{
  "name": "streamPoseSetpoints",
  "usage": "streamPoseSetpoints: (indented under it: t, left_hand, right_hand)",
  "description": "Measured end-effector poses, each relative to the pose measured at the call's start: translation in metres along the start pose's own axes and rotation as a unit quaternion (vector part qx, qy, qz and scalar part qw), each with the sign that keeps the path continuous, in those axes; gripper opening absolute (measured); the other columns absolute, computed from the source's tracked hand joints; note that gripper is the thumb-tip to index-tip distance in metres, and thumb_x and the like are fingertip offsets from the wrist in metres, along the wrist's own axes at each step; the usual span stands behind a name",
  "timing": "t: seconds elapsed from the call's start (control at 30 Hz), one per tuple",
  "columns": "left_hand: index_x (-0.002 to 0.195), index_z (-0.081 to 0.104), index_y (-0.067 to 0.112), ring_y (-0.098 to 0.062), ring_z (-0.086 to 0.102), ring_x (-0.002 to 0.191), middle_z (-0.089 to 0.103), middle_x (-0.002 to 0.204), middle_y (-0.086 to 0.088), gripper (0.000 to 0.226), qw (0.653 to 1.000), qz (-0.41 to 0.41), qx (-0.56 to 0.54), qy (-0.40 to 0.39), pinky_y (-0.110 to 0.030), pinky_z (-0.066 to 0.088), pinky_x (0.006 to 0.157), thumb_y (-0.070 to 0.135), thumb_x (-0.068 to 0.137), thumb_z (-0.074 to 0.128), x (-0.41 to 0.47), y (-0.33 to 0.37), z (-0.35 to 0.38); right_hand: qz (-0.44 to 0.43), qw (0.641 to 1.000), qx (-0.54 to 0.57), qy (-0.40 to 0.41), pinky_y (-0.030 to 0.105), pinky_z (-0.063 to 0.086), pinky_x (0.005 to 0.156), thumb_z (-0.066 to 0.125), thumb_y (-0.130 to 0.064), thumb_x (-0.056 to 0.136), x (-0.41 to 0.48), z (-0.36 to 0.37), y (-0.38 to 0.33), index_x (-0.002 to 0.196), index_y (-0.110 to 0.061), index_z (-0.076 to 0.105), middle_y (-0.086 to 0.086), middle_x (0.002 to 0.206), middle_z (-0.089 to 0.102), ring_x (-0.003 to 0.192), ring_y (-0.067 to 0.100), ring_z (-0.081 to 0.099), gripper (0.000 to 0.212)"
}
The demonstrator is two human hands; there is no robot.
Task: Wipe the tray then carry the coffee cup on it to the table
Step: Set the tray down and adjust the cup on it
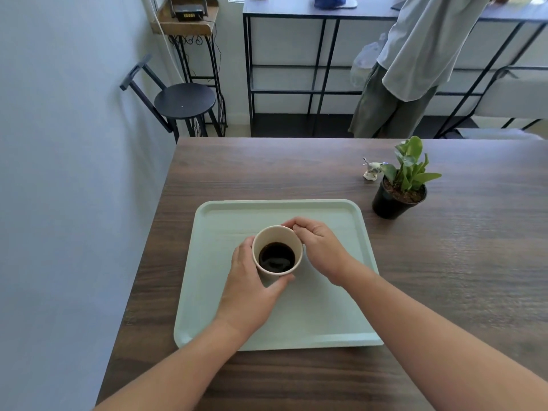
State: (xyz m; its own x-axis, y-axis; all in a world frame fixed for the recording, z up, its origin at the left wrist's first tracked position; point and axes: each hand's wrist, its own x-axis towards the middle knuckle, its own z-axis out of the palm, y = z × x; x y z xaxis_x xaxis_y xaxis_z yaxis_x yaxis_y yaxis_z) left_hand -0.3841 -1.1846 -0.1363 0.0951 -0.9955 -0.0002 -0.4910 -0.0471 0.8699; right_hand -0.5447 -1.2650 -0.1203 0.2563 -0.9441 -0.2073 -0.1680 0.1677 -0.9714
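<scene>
Both grips closed around the coffee cup (277, 251), left hand (252, 289) wrapping its near side, right hand (318, 247) pinching the far rim, probably steadying the full cup mid-tray (341, 318), tray flat on the table (267, 170).

A small café or coffee-shop seating area, seen from above a dark wood-grain table (296, 173) set against a pale blue wall (59, 173). A pale green serving tray (225, 292) lies on the table with a paper cup of black coffee (277, 253) on it. A small potted plant (400, 185) and a tiny bird figurine (371, 170) decorate the tabletop. Behind stand a black round stool (184, 100), a narrow metal-framed window counter (296, 10), and another person (415, 63) standing at that counter.
</scene>
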Motion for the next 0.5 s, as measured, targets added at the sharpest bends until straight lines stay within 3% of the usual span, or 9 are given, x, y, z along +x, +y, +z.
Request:
streamPoseSetpoints:
  t: [0.07, 0.17, 0.33, 0.5]
  left_hand:
    - [0.133, 0.044, 0.032, 0.001, 0.051, 0.117, 0.054, 0.123, 0.017, 0.077, 1.000, 0.010, 0.002, -0.029, -0.028, 0.049, 0.097, 0.039, 0.068, 0.086, 0.006, 0.001, -0.005]
    - [0.129, 0.047, 0.036, -0.004, 0.054, 0.116, 0.057, 0.121, 0.018, 0.074, 0.996, 0.023, -0.002, -0.089, -0.036, 0.051, 0.097, 0.035, 0.067, 0.087, 0.016, 0.003, -0.015]
    - [0.132, 0.046, 0.044, -0.002, 0.057, 0.117, 0.059, 0.124, 0.022, 0.075, 0.981, 0.041, -0.009, -0.188, -0.034, 0.050, 0.101, 0.031, 0.069, 0.085, 0.032, 0.005, -0.026]
    - [0.138, 0.040, 0.048, 0.002, 0.053, 0.122, 0.056, 0.129, 0.025, 0.079, 0.968, 0.049, -0.006, -0.245, -0.027, 0.049, 0.102, 0.029, 0.073, 0.082, 0.037, 0.002, -0.031]
  right_hand:
    - [0.000, 1.000, -0.004, 0.024, 0.030, 0.053, 0.081, 0.041, -0.009, 0.099, -0.004, 0.001, 0.001, 0.096, -0.008, 0.072, 0.013, 0.094, 0.074, 0.085, 0.016, 0.067, 0.031]
    - [0.000, 0.998, -0.011, 0.065, 0.033, 0.054, 0.081, 0.042, -0.011, 0.099, -0.014, 0.002, 0.004, 0.095, -0.012, 0.073, 0.007, 0.091, 0.075, 0.090, 0.022, 0.068, 0.031]
    - [0.004, 0.987, -0.016, 0.161, 0.016, 0.050, 0.070, 0.040, -0.014, 0.100, -0.034, 0.013, 0.011, 0.093, -0.020, 0.073, -0.004, 0.088, 0.075, 0.085, 0.007, 0.068, 0.033]
    - [0.007, 0.976, -0.012, 0.216, 0.020, 0.052, 0.073, 0.039, -0.018, 0.102, -0.050, 0.024, 0.016, 0.092, -0.023, 0.071, -0.005, 0.087, 0.074, 0.086, 0.008, 0.068, 0.034]
